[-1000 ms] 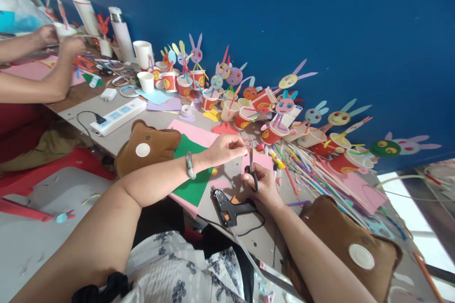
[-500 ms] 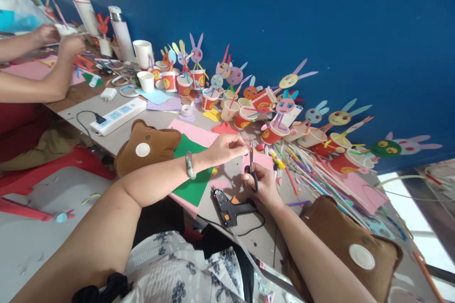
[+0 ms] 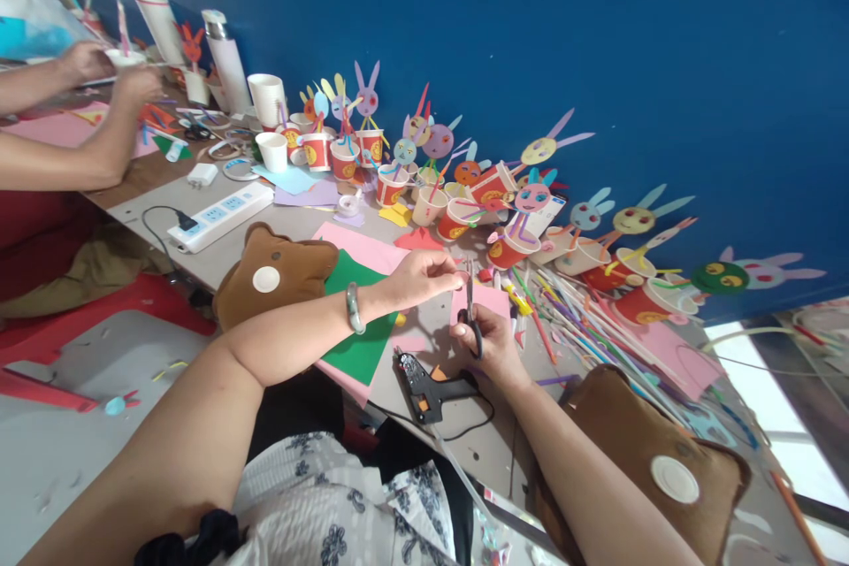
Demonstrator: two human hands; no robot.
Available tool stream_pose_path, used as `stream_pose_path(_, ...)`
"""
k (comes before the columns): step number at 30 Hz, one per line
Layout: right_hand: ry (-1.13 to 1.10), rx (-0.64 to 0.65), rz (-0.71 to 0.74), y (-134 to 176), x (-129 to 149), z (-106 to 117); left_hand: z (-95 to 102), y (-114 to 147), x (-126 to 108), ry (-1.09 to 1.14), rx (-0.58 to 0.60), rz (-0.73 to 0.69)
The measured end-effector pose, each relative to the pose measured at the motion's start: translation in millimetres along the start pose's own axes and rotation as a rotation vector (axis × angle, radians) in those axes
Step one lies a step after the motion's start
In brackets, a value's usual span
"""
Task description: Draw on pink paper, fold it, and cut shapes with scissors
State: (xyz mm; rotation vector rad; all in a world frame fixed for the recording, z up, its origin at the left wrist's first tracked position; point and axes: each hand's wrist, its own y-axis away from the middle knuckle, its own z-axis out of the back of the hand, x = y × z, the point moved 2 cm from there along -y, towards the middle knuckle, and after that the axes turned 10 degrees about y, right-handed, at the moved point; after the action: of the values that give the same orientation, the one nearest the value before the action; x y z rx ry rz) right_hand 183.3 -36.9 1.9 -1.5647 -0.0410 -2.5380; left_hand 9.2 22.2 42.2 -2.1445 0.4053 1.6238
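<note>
My right hand (image 3: 492, 345) is closed round the black handles of a pair of scissors (image 3: 470, 305), whose blades point away from me. Fingers pinched, my left hand (image 3: 428, 276) is at the blades; whatever small piece it holds is too small to make out. Under the scissors lies pink paper (image 3: 499, 301). A black hot glue gun (image 3: 428, 385) rests on the table just in front of my hands. Green paper (image 3: 362, 327) is beneath my left wrist, over a larger pink sheet (image 3: 378, 249).
Paper cups with paper rabbit figures (image 3: 510, 243) line the blue wall. Pipe cleaners (image 3: 590, 332) lie at the right. Brown cushions (image 3: 285, 270) flank my arms. A power strip (image 3: 222, 217) is at the left, near another person's hands (image 3: 136, 87) working with a cup.
My hands and the scissors look almost the same. At the far left, the other person's hands have shifted slightly, and the stick in their cup is now more upright.
</note>
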Motion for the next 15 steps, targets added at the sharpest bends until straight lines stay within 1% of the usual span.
stream_pose_path(7, 0.024, -0.003, -0.009, 0.4, 2.6, 0.5, -1.2, 3.0, -6.3, -0.001, -0.017, 0.004)
stream_pose_path(11, 0.029, -0.028, 0.026, -0.1, -0.1, 1.3, -0.4, 2.5, -5.5, -0.029, -0.012, 0.006)
stream_pose_path(15, 0.037, -0.034, 0.029, 0.0, -3.2, 2.0, 0.6, 1.5, -4.3, -0.040, -0.007, -0.005)
